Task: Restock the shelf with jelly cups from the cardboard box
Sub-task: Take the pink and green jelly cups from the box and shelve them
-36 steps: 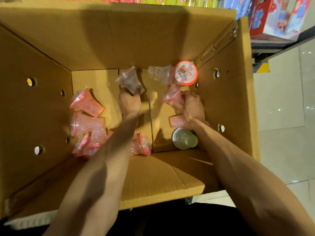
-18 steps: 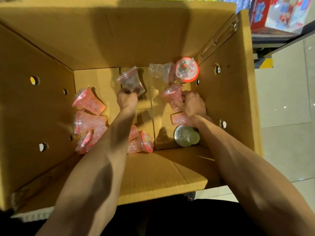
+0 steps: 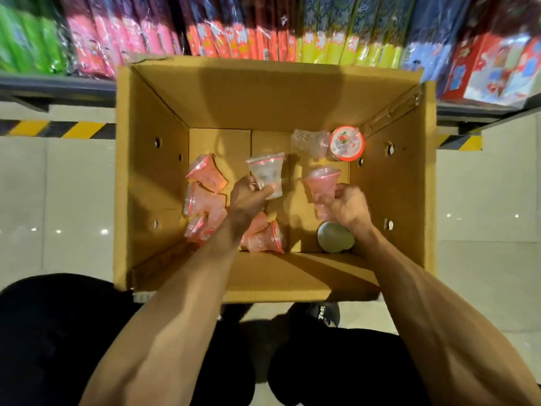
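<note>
A clear jelly cup [image 3: 265, 175] is gripped in the left hand [image 3: 248, 197], with fingers and thumb curled round its narrow base and its red-edged lid turned toward the far wall of the cardboard box [image 3: 263, 95]. A pink jelly cup [image 3: 320, 183] is held by its lower part in the right hand [image 3: 349, 205], whose fingers are curled round it. Whether a second pink cup is tucked under those fingers cannot be told. Both cups are held over the middle of the box bottom, near each other but apart.

Just beside the right wrist, at the near right corner of the box bottom, a green-lidded cup [image 3: 335, 237] is seen with its lid facing up. In the far right corner a red-rimmed cup [image 3: 347, 142] is shown with its printed lid upward, and a clear cup on its side [image 3: 307, 142] lies touching it on the left. Along the left wall a heap of pink cups [image 3: 205, 200] is tipped over, the cups touching one another. More pink cups [image 3: 265, 238] are partly hidden under the left forearm, close to the near wall.

The box stands open on the tiled floor [image 3: 58, 186], just in front of the shelf [image 3: 58, 85], which is packed with packets [image 3: 234, 33] in green, pink, red, yellow and blue. A yellow-and-black stripe [image 3: 58, 128] is seen below the shelf. A black shoe [image 3: 325, 313] is seen by the near edge of the box.
</note>
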